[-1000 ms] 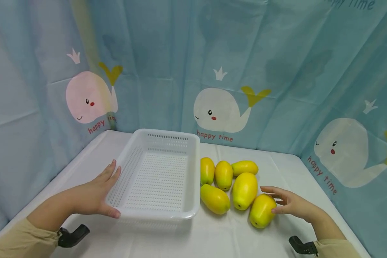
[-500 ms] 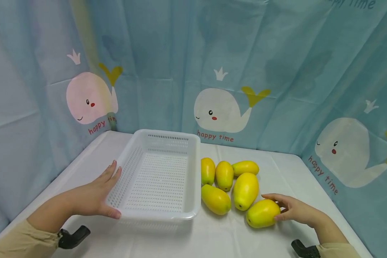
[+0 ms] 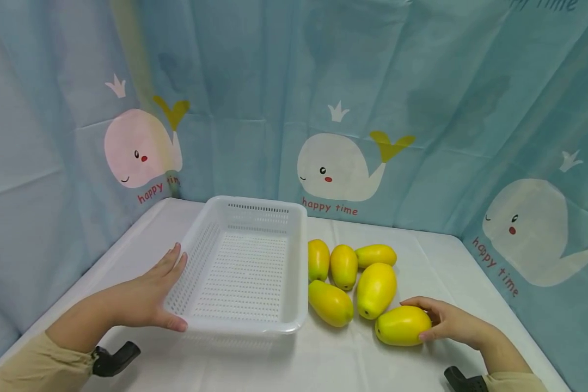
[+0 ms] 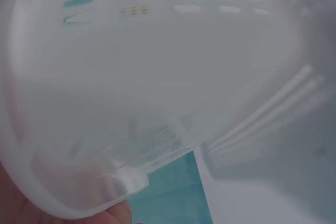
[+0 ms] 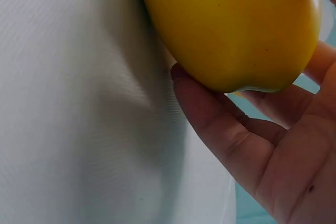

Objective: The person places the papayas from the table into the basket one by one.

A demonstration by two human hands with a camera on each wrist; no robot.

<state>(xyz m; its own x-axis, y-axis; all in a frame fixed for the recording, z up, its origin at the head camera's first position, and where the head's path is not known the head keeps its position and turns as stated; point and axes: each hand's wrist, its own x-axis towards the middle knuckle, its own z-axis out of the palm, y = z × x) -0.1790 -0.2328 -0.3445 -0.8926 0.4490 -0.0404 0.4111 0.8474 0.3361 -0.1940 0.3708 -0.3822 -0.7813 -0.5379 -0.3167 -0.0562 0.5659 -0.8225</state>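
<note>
A white perforated plastic basket (image 3: 235, 326) stands left of centre, with no fruit inside. My left hand (image 3: 149, 296) rests along its left side, fingers spread and straight, thumb by the front corner. In the left wrist view, the basket's translucent wall (image 4: 157, 66) hides most of that hand. On the right, a yellow mango (image 3: 403, 326) lies on its side on the white cloth. My right hand (image 3: 451, 322) holds its right end between thumb and curled fingers. The right wrist view shows the mango (image 5: 231, 30) with fingertips against its lower end and the cloth close beside.
Several more yellow mangoes lie grouped between basket and right hand; the nearest is a large mango (image 3: 376, 291). Another mango (image 3: 331, 304) lies close to the basket's right wall. A blue whale-print curtain (image 3: 255, 136) surrounds the white-covered table (image 3: 333, 365).
The mango at my right hand has turned from nearly upright in view to lying sideways. My right hand has come lower and closer round its end; the left hand stays at the basket.
</note>
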